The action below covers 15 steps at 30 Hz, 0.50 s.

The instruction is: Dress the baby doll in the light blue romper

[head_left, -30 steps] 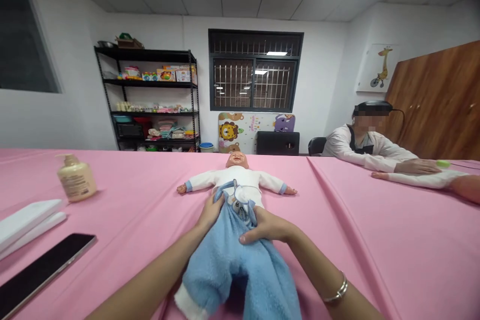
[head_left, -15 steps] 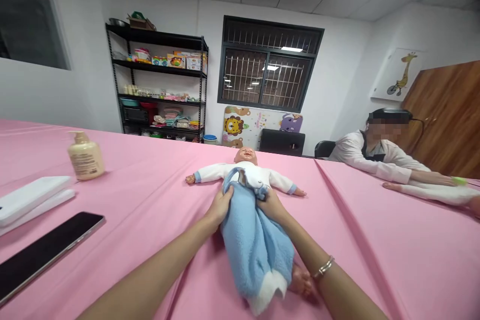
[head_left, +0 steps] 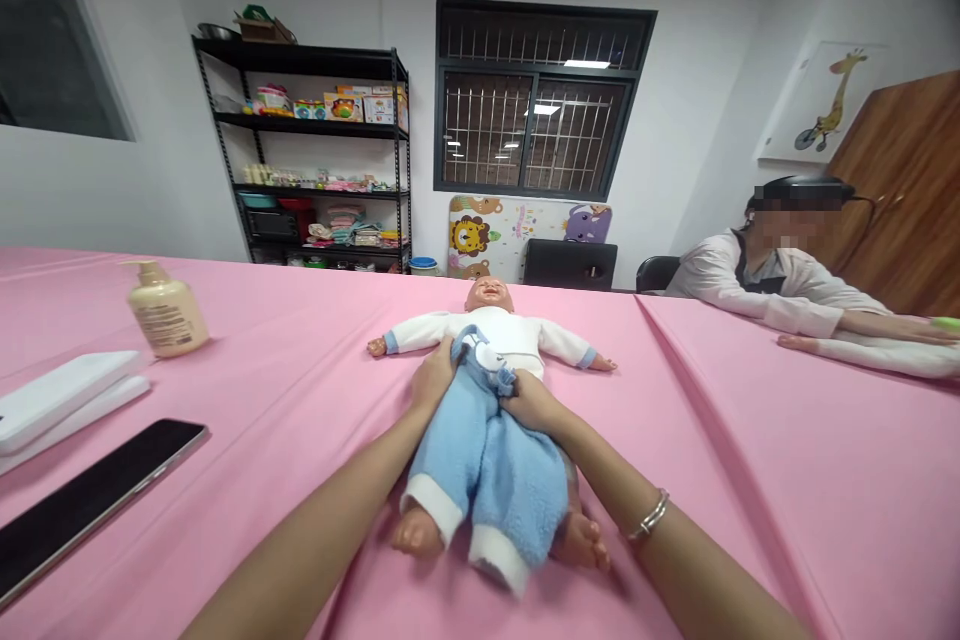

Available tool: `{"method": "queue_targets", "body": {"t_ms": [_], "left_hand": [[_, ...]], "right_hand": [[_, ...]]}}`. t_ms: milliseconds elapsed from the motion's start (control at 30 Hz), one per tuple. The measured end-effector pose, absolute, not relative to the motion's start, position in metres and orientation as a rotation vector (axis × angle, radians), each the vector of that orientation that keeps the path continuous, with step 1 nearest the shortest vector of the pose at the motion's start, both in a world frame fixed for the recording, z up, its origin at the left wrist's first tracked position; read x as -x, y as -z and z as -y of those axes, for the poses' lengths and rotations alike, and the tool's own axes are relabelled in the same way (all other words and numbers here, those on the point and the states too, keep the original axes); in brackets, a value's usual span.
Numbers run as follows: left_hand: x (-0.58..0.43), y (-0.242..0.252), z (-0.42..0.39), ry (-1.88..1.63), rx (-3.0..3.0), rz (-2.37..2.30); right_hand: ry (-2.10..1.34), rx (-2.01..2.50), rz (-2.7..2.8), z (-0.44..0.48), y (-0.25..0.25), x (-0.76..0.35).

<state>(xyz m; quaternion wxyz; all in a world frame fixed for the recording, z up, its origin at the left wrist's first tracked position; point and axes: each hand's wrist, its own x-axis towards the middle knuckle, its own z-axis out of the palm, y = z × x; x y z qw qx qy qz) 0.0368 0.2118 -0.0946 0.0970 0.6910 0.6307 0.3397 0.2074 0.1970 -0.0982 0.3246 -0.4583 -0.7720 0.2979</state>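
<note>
A baby doll (head_left: 489, 297) lies on its back on the pink table, arms spread, in a white top with blue cuffs. Light blue fleece pants (head_left: 517, 480) with white leg cuffs lie over its lower body. My left hand (head_left: 435, 372) is closed on the left side of the waistband, and my right hand (head_left: 534, 402) grips the right side. One doll foot (head_left: 418, 532) shows at the left leg cuff. The other foot (head_left: 581, 542) is bare beside the right pant leg, outside it.
On the left of the pink table (head_left: 285, 400) are a pump bottle (head_left: 166, 310), a white case-like object (head_left: 67, 398) and a black phone (head_left: 97, 495). Across at the right, a person (head_left: 787, 265) reaches toward another doll's white sleeve (head_left: 877, 356). Black shelves (head_left: 315, 125) stand behind.
The pants have swung left and spread apart; the left foot now shows at the left cuff. Both hands keep hold of the waistband. The view has tilted slightly down.
</note>
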Motion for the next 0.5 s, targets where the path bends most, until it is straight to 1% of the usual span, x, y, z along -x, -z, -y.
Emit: {"method": "queue_targets", "body": {"t_ms": [67, 133, 200, 267, 300, 367, 433, 500], "left_hand": [[-0.034, 0.094, -0.216, -1.028, -2.026, -1.880], [-0.027, 0.095, -0.219, -1.029, -1.982, -1.879], [-0.017, 0.095, -0.223, -1.011, -1.924, -1.913], [-0.007, 0.096, -0.226, -1.011, -1.901, -1.924], [-0.003, 0.096, -0.227, -1.032, -1.910, -1.896], [-0.001, 0.093, -0.225, -1.157, -1.951, -1.798], [-0.007, 0.084, -0.217, -1.404, -2.010, -1.679], [-0.020, 0.069, -0.201, -1.665, -2.165, -1.539]], "right_hand": [[-0.736, 1.211, 2.017, -0.193, 0.096, -0.206], [-0.600, 1.255, 1.957, -0.189, 0.093, -0.207], [-0.431, 1.335, 1.818, -0.187, 0.091, -0.212], [-0.384, 1.388, 1.626, -0.189, 0.089, -0.220], [-0.457, 1.373, 1.537, -0.190, 0.088, -0.224], [-0.755, 1.248, 1.383, -0.190, 0.083, -0.232], [-1.100, 1.060, 1.278, -0.185, 0.072, -0.236], [-1.342, 0.896, 1.272, -0.175, 0.057, -0.236]]}}
